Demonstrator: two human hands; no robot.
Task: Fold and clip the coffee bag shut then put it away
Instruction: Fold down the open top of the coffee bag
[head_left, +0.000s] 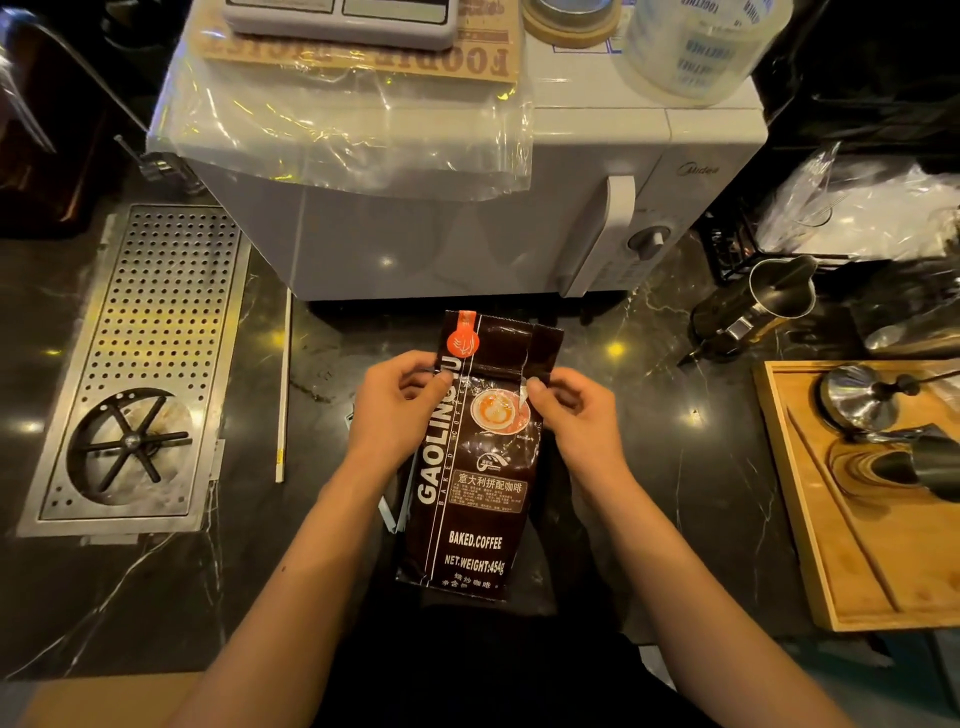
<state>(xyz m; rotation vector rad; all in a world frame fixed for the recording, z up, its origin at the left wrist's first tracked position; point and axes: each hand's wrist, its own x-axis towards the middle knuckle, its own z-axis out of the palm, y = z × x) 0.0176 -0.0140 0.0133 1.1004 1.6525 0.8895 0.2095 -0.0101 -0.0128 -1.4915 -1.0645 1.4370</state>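
Item: coffee bag (475, 483), dark glossy foil, lying face up on the black marble counter (670, 467) just in front of the white microwave (467, 218). Its long axis runs from us toward the microwave, with the printed base nearest us and the open mouth at the far end, leaning slightly right.

Holding: our left hand (400, 410) pinches the left edge of the bag below the mouth, fingers closed on the foil; our right hand (571, 415) pinches the right edge opposite, thumb and forefinger closed on it likewise.

Handling, as we judge it: the lower body looks full and fairly heavy, while the empty top is thin, creasable and probably slick. We would grip both side edges near the top and fold the neck down toward us.

Nearby: a pale strip (392, 512) peeks from under the bag's left side; we cannot tell whether it is the clip.
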